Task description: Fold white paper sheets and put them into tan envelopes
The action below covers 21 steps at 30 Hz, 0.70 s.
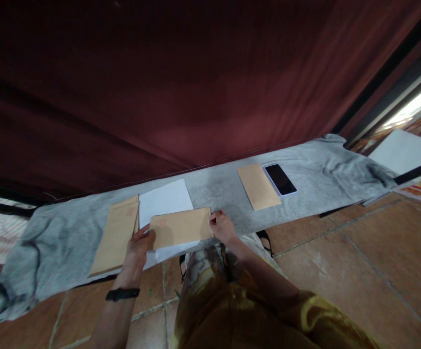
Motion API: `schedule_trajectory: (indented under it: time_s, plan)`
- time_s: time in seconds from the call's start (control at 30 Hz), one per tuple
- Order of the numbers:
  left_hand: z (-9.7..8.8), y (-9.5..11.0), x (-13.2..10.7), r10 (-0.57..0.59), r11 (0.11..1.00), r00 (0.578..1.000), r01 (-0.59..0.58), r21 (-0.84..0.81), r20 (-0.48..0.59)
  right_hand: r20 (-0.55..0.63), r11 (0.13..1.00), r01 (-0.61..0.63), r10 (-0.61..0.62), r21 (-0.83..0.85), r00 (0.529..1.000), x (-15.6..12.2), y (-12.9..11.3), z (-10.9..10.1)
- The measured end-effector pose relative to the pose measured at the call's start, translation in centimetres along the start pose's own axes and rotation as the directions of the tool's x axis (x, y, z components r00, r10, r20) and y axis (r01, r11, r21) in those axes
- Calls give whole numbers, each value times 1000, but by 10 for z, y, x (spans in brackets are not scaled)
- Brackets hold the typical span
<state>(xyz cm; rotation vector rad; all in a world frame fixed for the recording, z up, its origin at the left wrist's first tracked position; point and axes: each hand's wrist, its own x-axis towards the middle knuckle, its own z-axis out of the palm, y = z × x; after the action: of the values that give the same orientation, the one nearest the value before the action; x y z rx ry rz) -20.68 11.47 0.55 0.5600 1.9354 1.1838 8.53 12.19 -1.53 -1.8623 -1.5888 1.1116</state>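
Note:
A brown paper envelope (pixel 181 228) lies crosswise over white paper (pixel 169 196), held between both hands. My left hand (pixel 137 247), with a dark band on its wrist, grips the envelope's left end, thumb on top. My right hand (pixel 222 226) is closed in a pinch at the right end, its fingertips at the short edge. Beside my left hand is a stack of brown envelopes (pixel 114 237). To the right lies a single brown envelope (pixel 258 186), apart from my hands.
Everything rests on a narrow surface covered by a grey cloth (pixel 216 182). A phone (pixel 281 179) lies right of the single envelope. A dark red curtain (pixel 196 97) hangs behind. Tiled floor (pixel 359 252) shows in front, and white sheets (pixel 407 150) lie at far right.

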Motion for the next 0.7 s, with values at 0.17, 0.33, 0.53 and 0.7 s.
schedule_trajectory:
  time_s: [0.17,0.33,0.53,0.7]
  plan:
    - [-3,7,1,48,998,998,-47,-44,26,48,982,-39,30,187,998,8,1,-8]
    - [0,20,6,27,994,992,-14,-111,121,166,920,-119,60,374,984,5,-1,-14]
    - [20,38,2,48,994,956,-18,-106,290,231,722,-206,66,661,971,-8,11,-23]
    - [42,56,-2,151,988,915,-131,-78,375,249,526,-235,45,818,968,-12,24,-32]
